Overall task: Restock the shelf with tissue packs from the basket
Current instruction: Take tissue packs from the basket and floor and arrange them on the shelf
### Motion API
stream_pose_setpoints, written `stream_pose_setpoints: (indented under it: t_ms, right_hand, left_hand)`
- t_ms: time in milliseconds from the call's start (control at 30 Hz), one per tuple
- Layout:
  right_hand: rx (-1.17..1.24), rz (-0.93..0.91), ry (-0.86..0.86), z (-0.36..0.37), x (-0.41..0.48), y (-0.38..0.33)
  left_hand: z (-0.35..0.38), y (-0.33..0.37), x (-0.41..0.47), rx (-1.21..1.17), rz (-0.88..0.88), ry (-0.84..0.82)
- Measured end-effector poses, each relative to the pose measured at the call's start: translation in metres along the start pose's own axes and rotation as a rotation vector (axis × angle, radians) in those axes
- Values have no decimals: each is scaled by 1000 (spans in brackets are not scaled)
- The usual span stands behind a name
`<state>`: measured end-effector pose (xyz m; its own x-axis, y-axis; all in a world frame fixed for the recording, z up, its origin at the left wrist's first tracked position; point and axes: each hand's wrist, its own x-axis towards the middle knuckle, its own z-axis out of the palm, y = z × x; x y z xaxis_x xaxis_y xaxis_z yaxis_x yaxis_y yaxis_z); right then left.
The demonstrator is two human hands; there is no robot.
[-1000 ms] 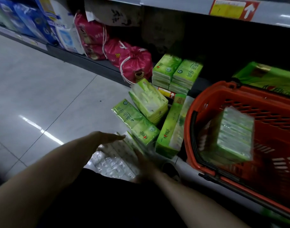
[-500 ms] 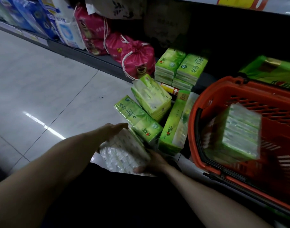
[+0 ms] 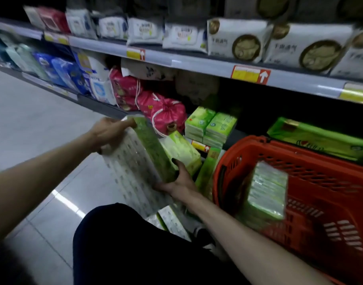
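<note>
Green-and-white plastic-wrapped long tissue pack (image 3: 139, 161), in my remote view held tilted just left of the red plastic mesh basket (image 3: 238, 145), left hand (image 3: 108, 132) clamped on its far end, right hand (image 3: 180, 182) on its near end; a second green pack (image 3: 267, 194) lies in the basket.

Glossy, seemingly tiled floor (image 3: 36, 128), dim light

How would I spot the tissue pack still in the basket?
Look right for the red plastic basket. One green-and-white tissue pack stands inside, near its left wall. The other green packs lie outside, on the shelf and floor.
</note>
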<state>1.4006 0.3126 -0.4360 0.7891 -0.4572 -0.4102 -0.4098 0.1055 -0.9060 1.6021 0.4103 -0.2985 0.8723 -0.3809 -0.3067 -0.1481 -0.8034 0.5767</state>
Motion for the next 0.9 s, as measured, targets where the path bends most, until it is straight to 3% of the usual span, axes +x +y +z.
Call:
stream_pose_setpoints:
  t_ms: [133,200,300,400,467,533,700,833,900]
  right_hand:
    - [100,-182,100,-38,-32,-46]
    - [285,-218,197,-59,-53,-64]
    - [589,-109,316,-92,-86,-80]
    - [773,82,262,-128,-122,-84]
    - [747,212,180,-153,-149,-79]
    - [719,224,173,-181,-176,-67]
    - [442,-231,423,-245,-228,-47]
    - [261,-429,408,-273,-261,-48]
    - [217,-447,514,-283,-266,-47]
  left_hand:
    - [-27,54,-35,-83,272,188]
    - [-29,78,-63,-128,422,262]
    - [-23,114,-103,-187,613,345]
    - [-5,144,-140,-240,801,350]
    - [10,160,-159,-289,874,305]
    - [29,178,-176,-326,932,239]
    - [73,243,-219,-254,1096,56]
    - [120,300,-254,-10,1222,-39]
    - [149,324,-276,112,1276,-68]
